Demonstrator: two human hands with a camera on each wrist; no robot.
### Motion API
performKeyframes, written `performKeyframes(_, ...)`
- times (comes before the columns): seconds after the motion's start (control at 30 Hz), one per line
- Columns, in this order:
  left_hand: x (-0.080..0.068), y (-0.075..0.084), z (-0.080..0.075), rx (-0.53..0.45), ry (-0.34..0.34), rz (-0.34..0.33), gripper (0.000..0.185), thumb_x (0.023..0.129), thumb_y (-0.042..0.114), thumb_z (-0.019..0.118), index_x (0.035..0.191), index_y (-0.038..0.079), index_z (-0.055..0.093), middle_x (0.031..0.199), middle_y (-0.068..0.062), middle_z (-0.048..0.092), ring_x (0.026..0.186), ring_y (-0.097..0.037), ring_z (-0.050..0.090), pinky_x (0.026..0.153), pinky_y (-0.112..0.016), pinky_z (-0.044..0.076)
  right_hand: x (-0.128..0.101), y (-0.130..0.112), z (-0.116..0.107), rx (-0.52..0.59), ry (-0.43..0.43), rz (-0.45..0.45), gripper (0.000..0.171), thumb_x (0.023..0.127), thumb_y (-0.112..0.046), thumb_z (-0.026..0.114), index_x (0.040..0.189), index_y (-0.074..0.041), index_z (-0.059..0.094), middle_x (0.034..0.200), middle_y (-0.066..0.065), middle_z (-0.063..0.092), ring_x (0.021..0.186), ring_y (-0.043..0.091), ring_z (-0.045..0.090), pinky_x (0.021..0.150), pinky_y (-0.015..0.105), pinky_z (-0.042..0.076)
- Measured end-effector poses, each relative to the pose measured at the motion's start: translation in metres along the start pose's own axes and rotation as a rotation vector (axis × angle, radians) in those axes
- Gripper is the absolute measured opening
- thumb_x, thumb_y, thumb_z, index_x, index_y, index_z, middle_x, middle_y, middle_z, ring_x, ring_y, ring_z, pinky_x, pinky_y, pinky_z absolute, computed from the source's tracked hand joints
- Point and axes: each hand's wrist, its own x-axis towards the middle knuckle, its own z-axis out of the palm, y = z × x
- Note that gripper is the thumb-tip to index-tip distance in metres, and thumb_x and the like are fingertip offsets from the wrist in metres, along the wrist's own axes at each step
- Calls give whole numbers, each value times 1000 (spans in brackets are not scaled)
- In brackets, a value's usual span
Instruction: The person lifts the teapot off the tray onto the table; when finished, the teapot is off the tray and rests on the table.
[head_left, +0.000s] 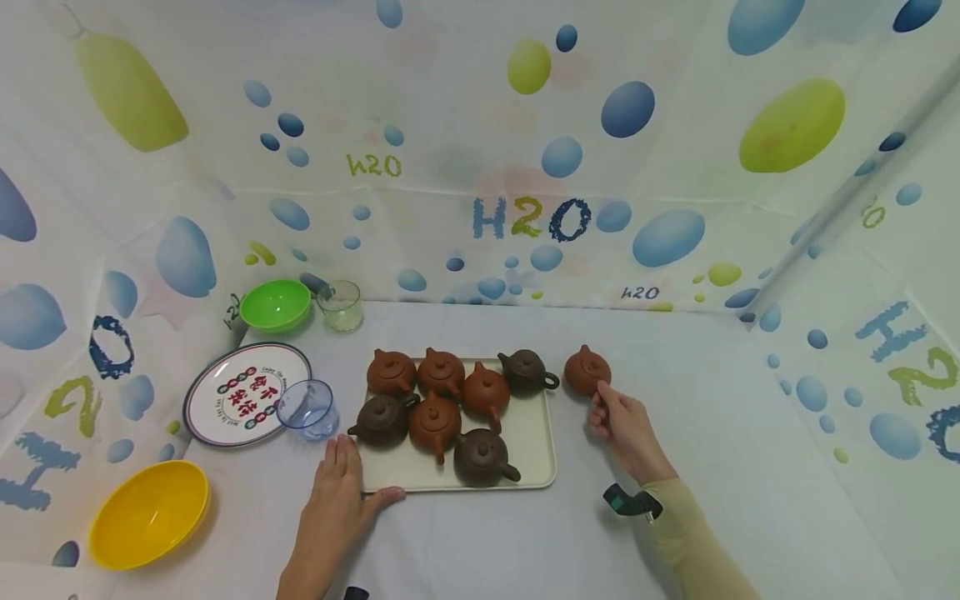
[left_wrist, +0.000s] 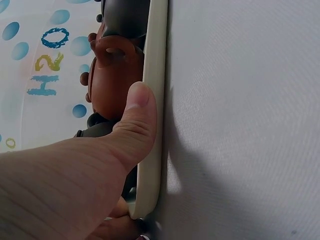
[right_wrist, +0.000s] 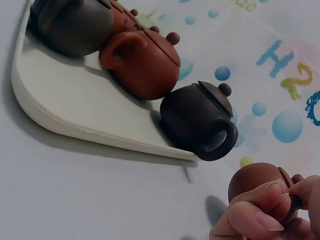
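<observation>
In the head view my right hand [head_left: 624,429] pinches the handle of a small reddish-brown teapot [head_left: 587,367] to the right of a cream tray [head_left: 534,458]. The right wrist view shows thumb and fingertips at that teapot's [right_wrist: 252,179] handle; whether its base touches the table, I cannot tell. My left hand [head_left: 337,492] rests at the tray's front left corner. Its thumb lies along the front rim, and its fingers stretch straight along the left side. Several reddish-brown teapots [head_left: 435,423] and dark brown teapots [head_left: 482,457] crowd the tray, one dark teapot [right_wrist: 192,117] overhanging the right rim.
Left of the tray are a blue glass [head_left: 311,412], a white plate [head_left: 225,412] with red lettering, and a yellow bowl [head_left: 150,517]. Farther back stand a green bowl [head_left: 275,307] and a clear glass [head_left: 341,308]. A patterned cloth [head_left: 480,150] hangs behind.
</observation>
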Motion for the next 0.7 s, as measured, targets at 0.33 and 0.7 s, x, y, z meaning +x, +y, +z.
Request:
performKeyframes(0.33,-2,-2,1,-23,30,2,118,86,46,87,153,-29,25,163,-48,24,156,-62,23,128,-71,27,40,-19,11,-21,-12,-22,41,115,-41,47,112,-1,55,84,-6,50,74,6,50,60,18,42)
performKeyframes(0.7,-4,-3,4,-28,90,43,117,84,46,88,151,-29,29,160,-49,30,154,-63,27,126,-72,29,71,-29,27,65,-29,-21,39,116,-37,47,114,1,54,84,-4,50,73,6,50,59,17,40)
